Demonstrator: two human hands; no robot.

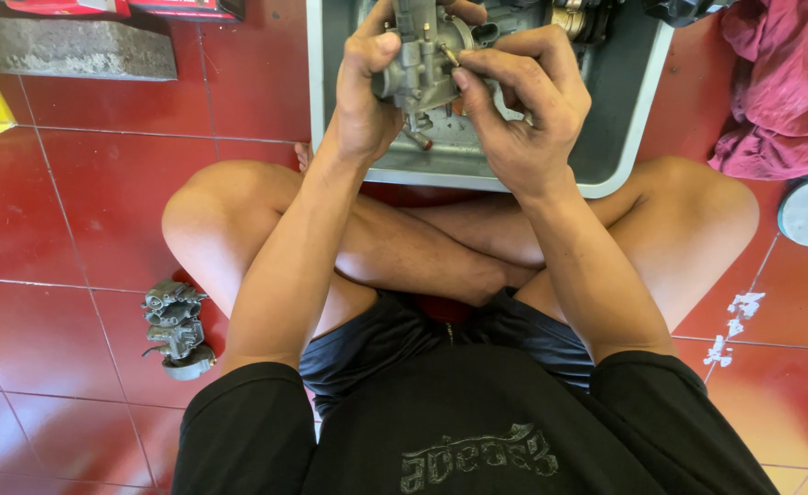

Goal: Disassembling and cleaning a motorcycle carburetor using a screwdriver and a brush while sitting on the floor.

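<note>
From the head view, the left hand is clenched around a grey carburetor held upright over the far metal tray, while the right hand, just to its right, pinches a small brass part at its side.

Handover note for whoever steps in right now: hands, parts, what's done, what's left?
Left hand: grip closed on the grey carburetor, held above the grey tray.
Right hand: fingertips pinch a small brass part at the carburetor's side; whether it is seated or loose cannot be told.
A second carburetor lies on the red tile floor by the person's left knee, untouched.
More parts sit in the tray, top edge.
Done: unclear. Left: the brass part is in hand.
</note>
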